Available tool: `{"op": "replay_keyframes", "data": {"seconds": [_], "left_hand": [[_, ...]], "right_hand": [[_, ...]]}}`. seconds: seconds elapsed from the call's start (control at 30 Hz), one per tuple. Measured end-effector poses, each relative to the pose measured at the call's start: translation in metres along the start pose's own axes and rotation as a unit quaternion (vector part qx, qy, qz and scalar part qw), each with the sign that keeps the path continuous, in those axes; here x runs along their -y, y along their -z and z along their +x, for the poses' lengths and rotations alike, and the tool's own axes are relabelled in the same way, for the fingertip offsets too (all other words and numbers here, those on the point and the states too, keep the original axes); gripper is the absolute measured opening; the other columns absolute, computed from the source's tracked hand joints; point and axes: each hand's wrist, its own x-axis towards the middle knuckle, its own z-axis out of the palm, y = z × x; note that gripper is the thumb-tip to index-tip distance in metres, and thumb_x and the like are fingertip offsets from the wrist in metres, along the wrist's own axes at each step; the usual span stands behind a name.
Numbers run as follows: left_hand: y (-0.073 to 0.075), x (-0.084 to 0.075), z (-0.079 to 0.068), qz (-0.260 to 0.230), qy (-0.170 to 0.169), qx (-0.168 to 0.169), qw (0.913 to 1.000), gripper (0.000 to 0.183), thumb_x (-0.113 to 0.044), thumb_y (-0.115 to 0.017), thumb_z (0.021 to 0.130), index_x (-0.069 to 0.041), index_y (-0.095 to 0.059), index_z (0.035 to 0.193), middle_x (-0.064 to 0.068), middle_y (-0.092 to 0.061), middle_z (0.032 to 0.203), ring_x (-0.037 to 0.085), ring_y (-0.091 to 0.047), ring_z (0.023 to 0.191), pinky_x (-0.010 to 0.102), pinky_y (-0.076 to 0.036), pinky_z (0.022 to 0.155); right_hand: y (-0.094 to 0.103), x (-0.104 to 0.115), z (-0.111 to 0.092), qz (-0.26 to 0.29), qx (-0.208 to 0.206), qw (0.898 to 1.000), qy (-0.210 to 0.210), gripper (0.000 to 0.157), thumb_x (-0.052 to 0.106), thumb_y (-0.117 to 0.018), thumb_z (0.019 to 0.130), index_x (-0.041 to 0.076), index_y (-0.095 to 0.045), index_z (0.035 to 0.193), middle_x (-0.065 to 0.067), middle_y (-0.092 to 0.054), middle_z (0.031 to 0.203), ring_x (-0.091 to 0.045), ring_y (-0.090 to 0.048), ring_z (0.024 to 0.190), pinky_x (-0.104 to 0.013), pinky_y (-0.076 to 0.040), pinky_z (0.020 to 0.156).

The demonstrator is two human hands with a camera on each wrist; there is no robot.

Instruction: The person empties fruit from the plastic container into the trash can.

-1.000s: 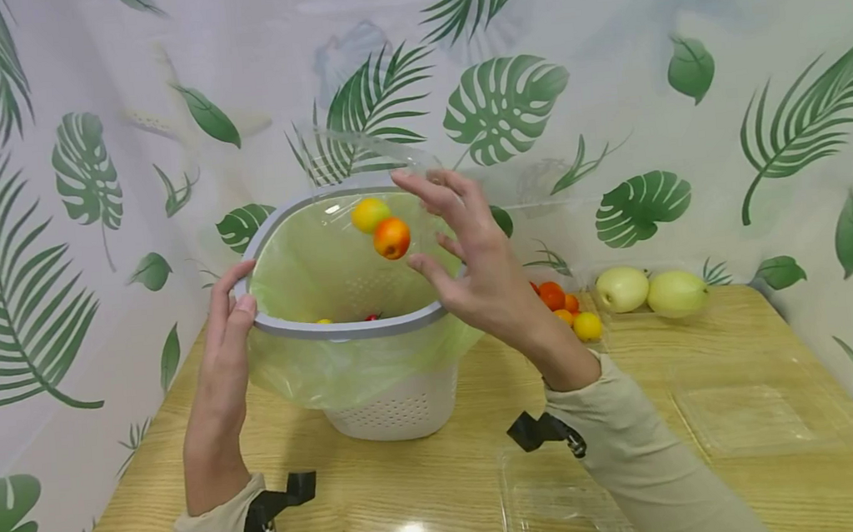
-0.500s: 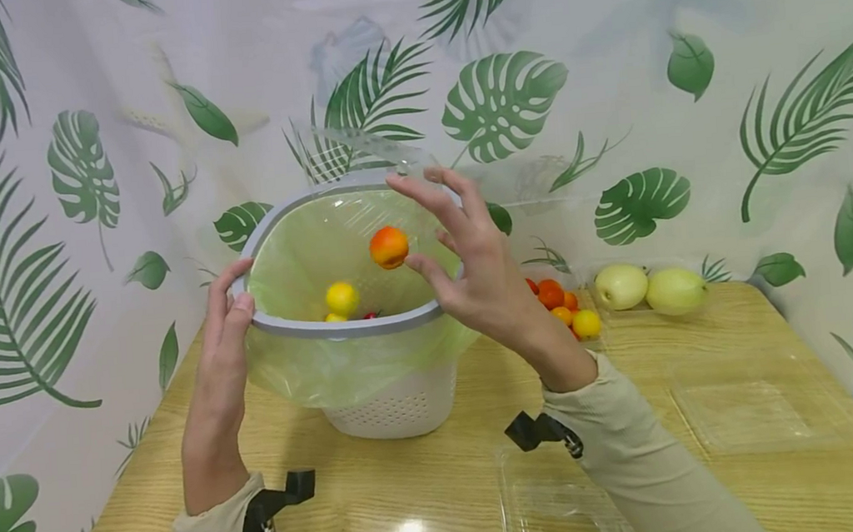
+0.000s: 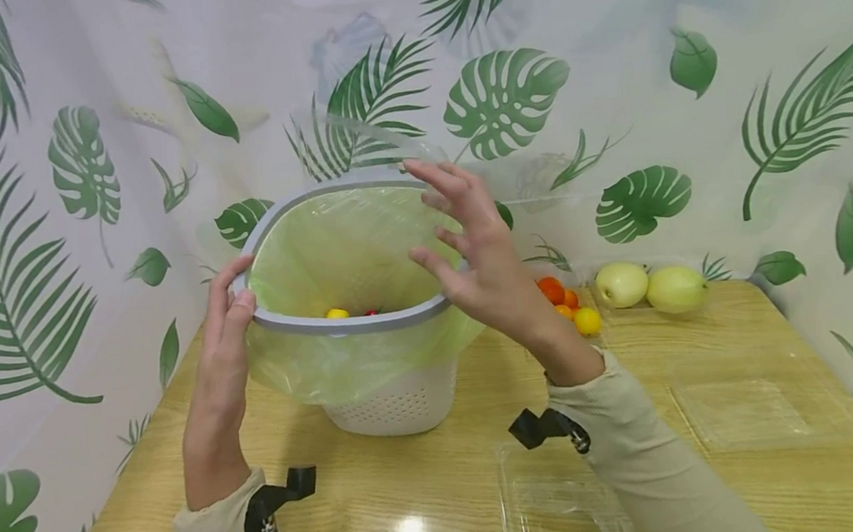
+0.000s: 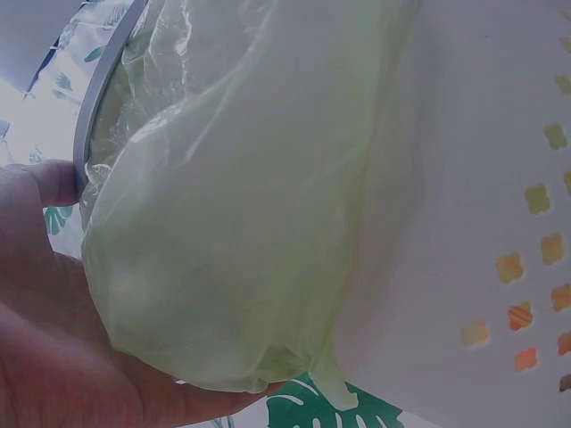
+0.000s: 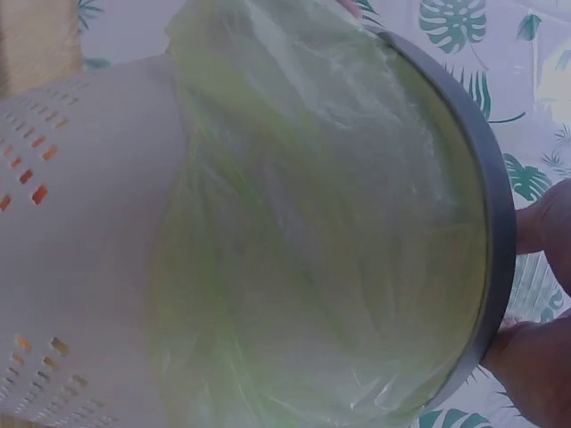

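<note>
A white perforated bin (image 3: 400,410) with a grey rim stands on the table, lined with a pale green plastic bag (image 3: 330,372) folded over its outside. My left hand (image 3: 215,370) grips the left side of the rim, thumb in front; the left wrist view shows the bag (image 4: 223,241) hanging beside that hand. Over the far right of the opening, my right hand (image 3: 482,266) holds a tilted clear plastic box (image 3: 374,132) between thumb and fingers; its outline is faint. Deep inside the bin, a yellow fruit (image 3: 337,313) and a bit of red show above the front rim.
Behind my right forearm lie several small orange and yellow fruits (image 3: 587,321). Two large pale green fruits (image 3: 676,290) sit beside them at the table's back. Clear plastic trays lie on the right (image 3: 746,412) and near the front edge.
One yellow and one orange fruit, earlier seen over the bin's opening, have dropped into the bin one after the other. My right hand has shifted slightly right; the left keeps its place.
</note>
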Motion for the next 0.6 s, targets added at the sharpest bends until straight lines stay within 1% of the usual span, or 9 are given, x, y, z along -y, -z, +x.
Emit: {"op": "replay_keyframes", "data": {"seconds": [0.1, 0.23, 0.33, 0.43, 0.6], "left_hand": [[0.000, 0.000, 0.000, 0.000, -0.001, -0.001, 1.0000, 0.048, -0.034, -0.039, 0.108, -0.023, -0.039, 0.154, 0.001, -0.028, 0.157, 0.022, -0.018, 0.144, 0.058, -0.004, 0.116], [-0.001, 0.000, 0.001, 0.004, 0.000, -0.002, 1.0000, 0.048, -0.034, -0.039, 0.107, -0.023, -0.040, 0.154, 0.001, -0.029, 0.156, 0.020, -0.018, 0.144, 0.057, -0.004, 0.116], [-0.001, 0.000, 0.002, 0.006, -0.001, -0.002, 1.0000, 0.048, -0.035, -0.039, 0.107, -0.024, -0.040, 0.154, 0.001, -0.029, 0.156, 0.021, -0.019, 0.143, 0.058, -0.005, 0.116], [-0.001, 0.001, 0.002, 0.008, 0.000, -0.004, 1.0000, 0.048, -0.035, -0.039, 0.107, -0.024, -0.039, 0.154, 0.002, -0.029, 0.156, 0.023, -0.021, 0.142, 0.059, -0.006, 0.115], [0.000, 0.001, 0.001, 0.007, 0.003, -0.006, 1.0000, 0.049, -0.036, -0.039, 0.107, -0.025, -0.039, 0.154, 0.000, -0.029, 0.157, 0.022, -0.021, 0.142, 0.058, -0.006, 0.116]], "right_hand": [[0.005, 0.001, -0.002, 0.051, 0.003, 0.999, -0.010, 0.077, -0.011, -0.070, 0.091, 0.011, -0.037, 0.156, -0.001, -0.029, 0.160, -0.029, -0.047, 0.139, -0.057, -0.047, 0.100], [0.015, 0.007, -0.006, 0.093, 0.007, 0.996, -0.013, 0.080, -0.013, -0.066, 0.092, 0.009, -0.028, 0.158, -0.001, -0.028, 0.162, -0.031, -0.047, 0.139, -0.052, -0.047, 0.103], [0.024, 0.014, -0.009, 0.120, 0.000, 0.993, -0.016, 0.084, -0.017, -0.064, 0.092, 0.010, -0.023, 0.160, -0.005, -0.029, 0.161, -0.035, -0.047, 0.139, -0.049, -0.047, 0.104], [0.035, 0.020, -0.014, 0.141, -0.016, 0.990, -0.023, 0.088, -0.019, -0.063, 0.090, 0.014, -0.022, 0.161, -0.010, -0.031, 0.159, -0.038, -0.047, 0.137, -0.048, -0.047, 0.104], [0.056, 0.025, -0.032, 0.169, -0.051, 0.983, -0.040, 0.091, -0.018, -0.062, 0.090, 0.021, -0.021, 0.161, -0.019, -0.032, 0.155, -0.043, -0.048, 0.135, -0.045, -0.049, 0.102]]}}
